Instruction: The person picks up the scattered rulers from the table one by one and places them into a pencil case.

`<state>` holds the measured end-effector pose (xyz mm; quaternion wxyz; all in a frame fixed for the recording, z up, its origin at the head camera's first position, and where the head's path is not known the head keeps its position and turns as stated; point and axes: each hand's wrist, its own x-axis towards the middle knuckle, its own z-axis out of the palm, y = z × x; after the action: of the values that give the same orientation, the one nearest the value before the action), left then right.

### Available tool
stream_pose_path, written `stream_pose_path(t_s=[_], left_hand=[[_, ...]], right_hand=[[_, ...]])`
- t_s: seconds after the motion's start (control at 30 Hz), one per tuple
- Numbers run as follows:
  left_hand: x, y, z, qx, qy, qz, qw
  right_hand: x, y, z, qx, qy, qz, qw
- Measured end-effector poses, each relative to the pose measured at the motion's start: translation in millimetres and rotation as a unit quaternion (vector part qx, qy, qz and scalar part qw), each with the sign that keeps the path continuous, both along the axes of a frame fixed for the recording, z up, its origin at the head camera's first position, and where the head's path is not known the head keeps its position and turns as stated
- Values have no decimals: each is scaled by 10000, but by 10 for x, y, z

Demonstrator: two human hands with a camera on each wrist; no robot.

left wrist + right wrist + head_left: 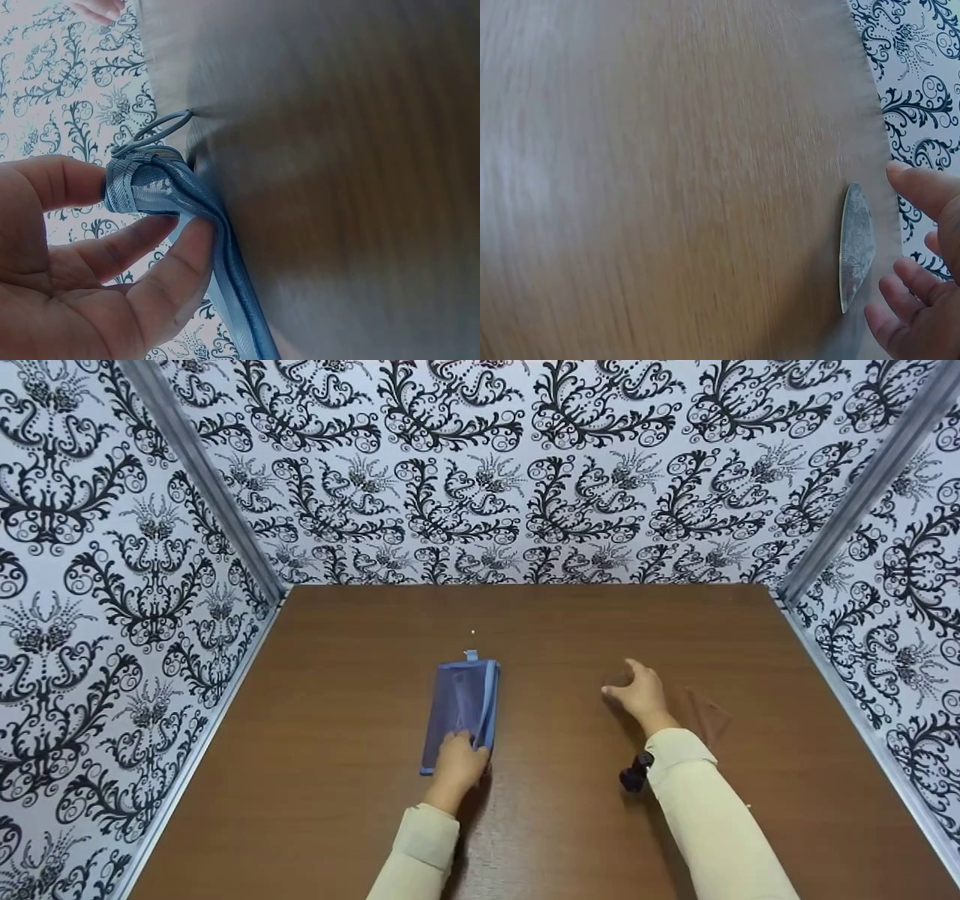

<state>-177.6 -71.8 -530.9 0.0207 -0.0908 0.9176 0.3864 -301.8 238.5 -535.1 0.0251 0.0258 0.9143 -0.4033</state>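
A blue mesh zip pouch [452,701] lies on the brown table, its small fabric tab pointing to the back wall. At the pouch's near end, my left hand [459,765] pinches the edge between thumb and fingers. The left wrist view shows the zip edge [244,300] and a cord loop [154,135] beside the fingers. My right hand [643,697] reaches over a clear protractor [857,251], thumb and fingers spread apart with nothing between them. In the right wrist view, the protractor lies flat just beyond the fingertips.
A clear set square [709,718] lies on the table to the right of the right hand. Patterned walls [525,495] enclose the table [352,675] at the back and both sides. A tiny white speck [472,631] sits behind the pouch.
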Motion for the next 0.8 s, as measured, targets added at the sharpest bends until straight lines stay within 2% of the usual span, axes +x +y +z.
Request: stream_pose_path(t_s=[0.43, 0.8], left_hand=[[-7, -8, -10, 145, -37, -4, 9999], [-4, -12, -18, 41, 77, -68, 9999]], right_hand=[[-4, -5, -67, 223, -36, -83, 9997], [10, -28, -57, 487, 8, -309, 9983]])
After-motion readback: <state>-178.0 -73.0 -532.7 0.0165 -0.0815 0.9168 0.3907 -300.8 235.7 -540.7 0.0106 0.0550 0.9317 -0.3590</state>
